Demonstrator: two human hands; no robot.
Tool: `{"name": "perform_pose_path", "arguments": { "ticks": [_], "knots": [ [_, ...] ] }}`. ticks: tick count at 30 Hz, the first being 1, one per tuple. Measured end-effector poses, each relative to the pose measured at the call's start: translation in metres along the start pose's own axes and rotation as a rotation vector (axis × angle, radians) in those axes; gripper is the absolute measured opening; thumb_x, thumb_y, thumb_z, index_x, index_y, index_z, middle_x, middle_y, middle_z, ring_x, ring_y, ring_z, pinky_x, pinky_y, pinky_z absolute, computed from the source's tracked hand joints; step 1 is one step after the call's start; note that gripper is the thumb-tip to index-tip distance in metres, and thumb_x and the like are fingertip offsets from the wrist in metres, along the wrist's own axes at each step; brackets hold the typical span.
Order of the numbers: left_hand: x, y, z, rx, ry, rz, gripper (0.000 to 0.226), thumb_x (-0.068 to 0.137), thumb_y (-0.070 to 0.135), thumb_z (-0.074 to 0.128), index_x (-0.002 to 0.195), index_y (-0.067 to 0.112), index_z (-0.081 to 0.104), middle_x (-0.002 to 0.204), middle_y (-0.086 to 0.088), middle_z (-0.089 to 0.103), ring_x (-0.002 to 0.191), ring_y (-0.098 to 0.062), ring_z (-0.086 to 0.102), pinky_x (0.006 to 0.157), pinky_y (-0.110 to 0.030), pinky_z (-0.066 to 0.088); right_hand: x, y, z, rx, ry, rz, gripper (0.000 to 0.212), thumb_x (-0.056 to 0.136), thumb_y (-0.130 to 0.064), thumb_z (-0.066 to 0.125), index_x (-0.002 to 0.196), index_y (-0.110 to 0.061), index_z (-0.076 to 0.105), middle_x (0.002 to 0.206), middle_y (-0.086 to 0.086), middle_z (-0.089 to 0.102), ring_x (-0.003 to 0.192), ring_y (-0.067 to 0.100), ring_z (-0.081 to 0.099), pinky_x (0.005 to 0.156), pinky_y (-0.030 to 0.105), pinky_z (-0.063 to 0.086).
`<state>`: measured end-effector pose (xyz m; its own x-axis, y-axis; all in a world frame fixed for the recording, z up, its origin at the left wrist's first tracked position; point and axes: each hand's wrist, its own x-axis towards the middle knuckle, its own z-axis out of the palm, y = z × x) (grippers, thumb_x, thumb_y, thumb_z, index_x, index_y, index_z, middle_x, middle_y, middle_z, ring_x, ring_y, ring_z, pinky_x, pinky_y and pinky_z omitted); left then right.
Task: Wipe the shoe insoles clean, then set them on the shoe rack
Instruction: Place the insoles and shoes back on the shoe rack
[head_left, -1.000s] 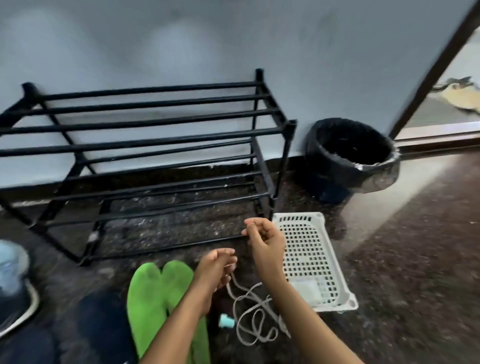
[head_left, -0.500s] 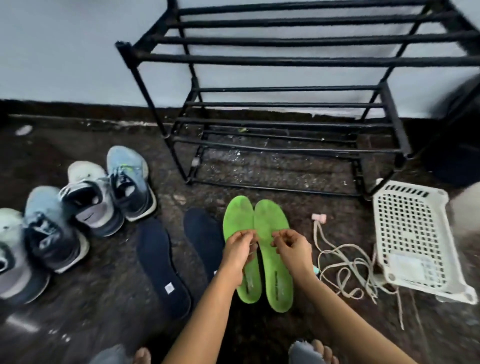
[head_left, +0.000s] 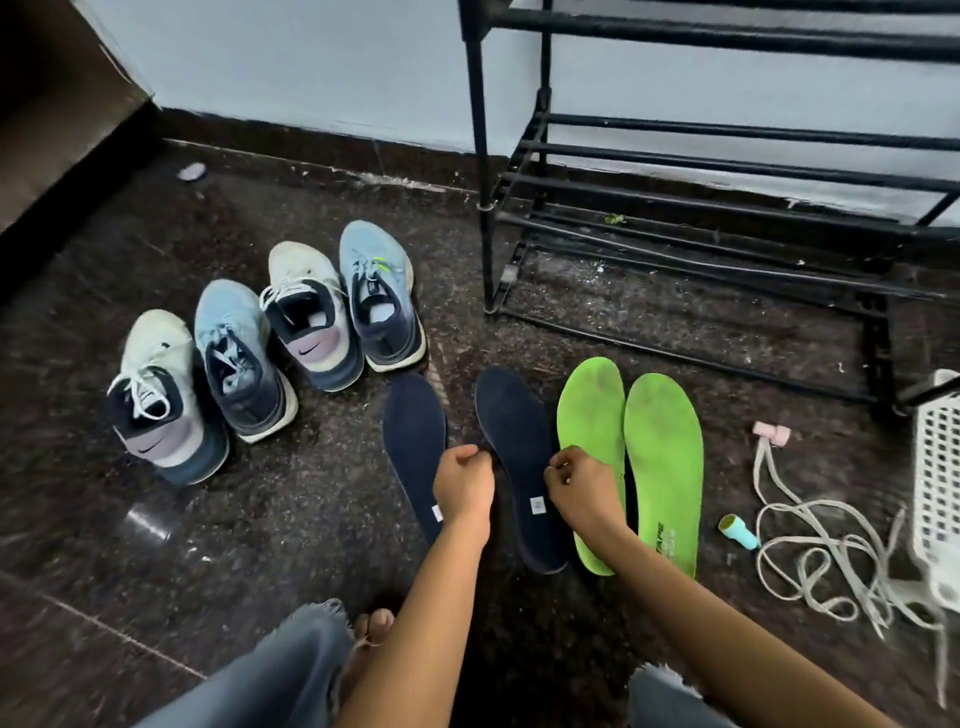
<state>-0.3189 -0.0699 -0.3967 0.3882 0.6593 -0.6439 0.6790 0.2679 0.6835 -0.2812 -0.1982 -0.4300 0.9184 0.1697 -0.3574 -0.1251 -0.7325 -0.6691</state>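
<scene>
Head view showed a black metal-bar shoe rack (head_left: 727, 171) against the pale wall at upper right, standing on a dark speckled stone floor (head_left: 260, 519). Four lace-up sneakers (head_left: 306, 312) in white, light blue and navy stood in a row at left, well apart from the rack. In front of the rack four foam insoles lay flat side by side, toes toward the wall and heels toward the person: two navy insoles (head_left: 514, 431), then two bright green insoles (head_left: 662, 447) just to their right, the green ones visibly smudged grey. A white perforated plastic basket (head_left: 940, 467) was cut off by the right edge, with a tangle of off-white laces (head_left: 810, 551) beside it. The left hand (head_left: 464, 486) hung over the inner edge of the left navy insole, and the right hand (head_left: 579, 488) over the seam between the right navy insole and the nearer green one, so each hand sat about midway along an insole's length, with the navy pair nearest. Both had their fingers curled in with the thumb against them and nothing visible inside; whether they touched the insoles could not be told. No wiping cloth was in sight. Half a second before, both hands had been close together above the green pair; now they were apart and further left, and the view had swung left to take in all four sneakers.
</scene>
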Motion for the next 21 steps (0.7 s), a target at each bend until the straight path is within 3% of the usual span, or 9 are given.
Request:
{"name": "perform_pose_path", "arguments": {
  "ticks": [3, 7, 12, 14, 18, 21],
  "knots": [
    [0.013, -0.011, -0.017, 0.21, 0.127, -0.018, 0.031, 0.093, 0.017, 0.057, 0.124, 0.018, 0.052, 0.127, -0.011, 0.051, 0.111, -0.034, 0.051, 0.092, -0.042, 0.045, 0.0, -0.004, 0.005, -0.131, -0.033, -0.013, 0.021, 0.088, -0.022, 0.057, 0.105, -0.009, 0.058, 0.095, 0.008, 0.065, 0.086, 0.028, 0.062, 0.069, 0.032, 0.047],
    [0.017, -0.024, -0.029, 0.46, 0.162, -0.126, 0.045, 0.092, 0.013, 0.06, 0.13, 0.027, 0.042, 0.141, -0.014, 0.029, 0.126, -0.041, 0.035, 0.106, -0.048, 0.033, -0.001, -0.012, 0.013, -0.424, -0.092, -0.043, 0.033, 0.092, -0.032, 0.054, 0.111, -0.006, 0.051, 0.106, 0.01, 0.061, 0.092, 0.028, 0.063, 0.07, 0.034, 0.049],
    [0.022, -0.037, -0.033, 0.352, 0.18, -0.109, 0.047, 0.091, 0.002, 0.056, 0.13, 0.022, 0.039, 0.138, -0.015, 0.025, 0.11, -0.038, 0.047, 0.089, -0.04, 0.042, 0.001, -0.025, 0.019, -0.697, -0.148, 0.019, 0.052, 0.089, -0.044, 0.058, 0.12, -0.004, 0.047, 0.112, 0.006, 0.063, 0.098, 0.022, 0.065, 0.069, 0.031, 0.052],
    [0.022, -0.037, -0.032, 0.263, 0.172, -0.07, 0.047, 0.091, -0.002, 0.052, 0.129, 0.02, 0.037, 0.137, -0.016, 0.028, 0.098, -0.034, 0.051, 0.08, -0.036, 0.041, 0.004, -0.026, 0.017, -0.641, -0.146, 0.058, 0.049, 0.087, -0.043, 0.061, 0.117, -0.006, 0.049, 0.11, 0.006, 0.063, 0.098, 0.024, 0.064, 0.071, 0.032, 0.05],
    [0.02, -0.035, -0.027, 0.137, 0.129, -0.03, 0.054, 0.089, -0.002, 0.052, 0.132, 0.023, 0.031, 0.129, -0.016, 0.051, 0.104, -0.033, 0.057, 0.081, -0.037, 0.046, 0.004, -0.023, 0.015, -0.433, -0.128, 0.017, 0.028, 0.092, -0.03, 0.056, 0.106, -0.008, 0.048, 0.106, 0.01, 0.062, 0.096, 0.03, 0.062, 0.069, 0.033, 0.044],
    [0.007, -0.026, -0.024, 0.078, 0.138, 0.071, 0.054, 0.091, -0.002, 0.048, 0.134, 0.025, 0.031, 0.122, -0.013, 0.057, 0.097, -0.026, 0.057, 0.078, -0.034, 0.043, -0.002, -0.019, 0.006, -0.287, -0.075, -0.064, 0.016, 0.093, -0.026, 0.052, 0.093, -0.013, 0.042, 0.089, 0.012, 0.064, 0.082, 0.034, 0.062, 0.06, 0.032, 0.038]
  ]
}}
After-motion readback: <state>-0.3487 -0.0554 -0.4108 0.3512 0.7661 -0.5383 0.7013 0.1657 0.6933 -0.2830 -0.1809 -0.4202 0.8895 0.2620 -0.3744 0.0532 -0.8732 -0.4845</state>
